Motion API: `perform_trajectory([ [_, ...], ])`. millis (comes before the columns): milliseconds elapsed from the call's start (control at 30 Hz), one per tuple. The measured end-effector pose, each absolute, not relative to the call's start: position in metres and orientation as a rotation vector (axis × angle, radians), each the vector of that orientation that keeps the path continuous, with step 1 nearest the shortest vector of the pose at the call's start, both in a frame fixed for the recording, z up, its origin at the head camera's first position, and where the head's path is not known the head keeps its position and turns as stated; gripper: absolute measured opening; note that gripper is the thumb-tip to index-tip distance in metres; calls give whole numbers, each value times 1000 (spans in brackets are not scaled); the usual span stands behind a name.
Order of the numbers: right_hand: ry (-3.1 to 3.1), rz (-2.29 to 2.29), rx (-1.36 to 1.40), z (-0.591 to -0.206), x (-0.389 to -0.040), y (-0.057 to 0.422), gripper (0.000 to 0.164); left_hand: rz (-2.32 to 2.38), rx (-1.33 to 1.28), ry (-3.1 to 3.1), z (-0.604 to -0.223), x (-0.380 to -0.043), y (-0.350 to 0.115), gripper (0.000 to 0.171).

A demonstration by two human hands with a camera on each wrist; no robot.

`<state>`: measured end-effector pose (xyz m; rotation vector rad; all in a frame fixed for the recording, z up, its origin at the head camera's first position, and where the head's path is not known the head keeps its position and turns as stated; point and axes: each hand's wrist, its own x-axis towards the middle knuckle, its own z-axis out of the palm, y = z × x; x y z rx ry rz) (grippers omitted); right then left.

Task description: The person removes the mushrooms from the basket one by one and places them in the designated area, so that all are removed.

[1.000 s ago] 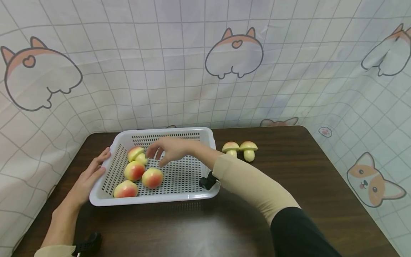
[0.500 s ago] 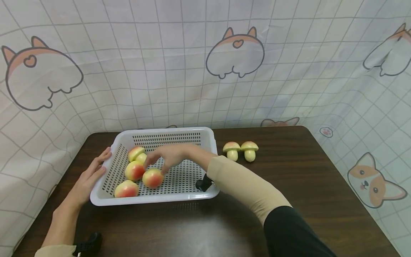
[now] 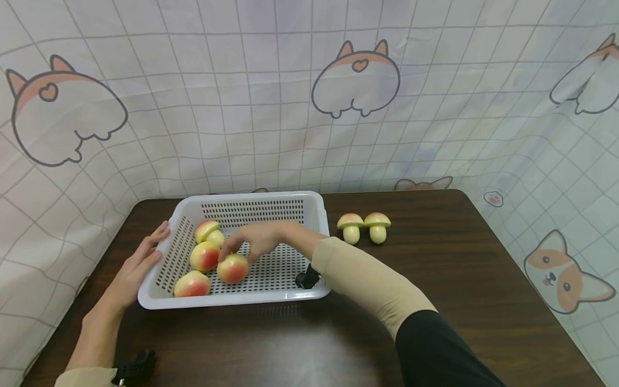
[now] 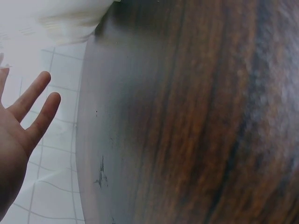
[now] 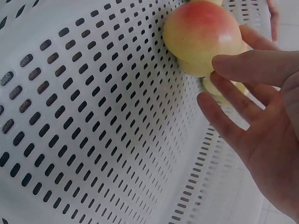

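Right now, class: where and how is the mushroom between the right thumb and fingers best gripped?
I'd suggest coming from above with the right hand, gripping the mushroom round the widest part of its cap: the dome faces up, and the basket is open on top.

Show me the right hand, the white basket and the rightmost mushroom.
Right hand (image 3: 256,236): head view, back of the hand.
White basket (image 3: 242,299): head view, near rim.
Rightmost mushroom (image 3: 377,221): head view, on its cap.

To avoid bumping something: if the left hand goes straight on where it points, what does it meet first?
The left hand would likely meet the left side of the white basket; depth is unclear, so they may be touching.
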<state>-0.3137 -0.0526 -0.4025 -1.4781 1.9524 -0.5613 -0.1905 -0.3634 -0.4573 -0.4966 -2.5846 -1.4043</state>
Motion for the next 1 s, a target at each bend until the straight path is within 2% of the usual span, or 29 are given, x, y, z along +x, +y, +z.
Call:
perform_trajectory([
  [300, 1955, -530, -1474, -402, -310, -56, 62, -1416, -487, -2590, -456, -190, -363, 50],
  [633, 2095, -447, -1427, -403, -311, -57, 40, -1418, -492, -2588, -455, -190, -362, 50],
  [1000, 2185, -388, -1469, -405, -309, -59, 60, -1420, -497, -2583, -455, -189, -363, 50],
])
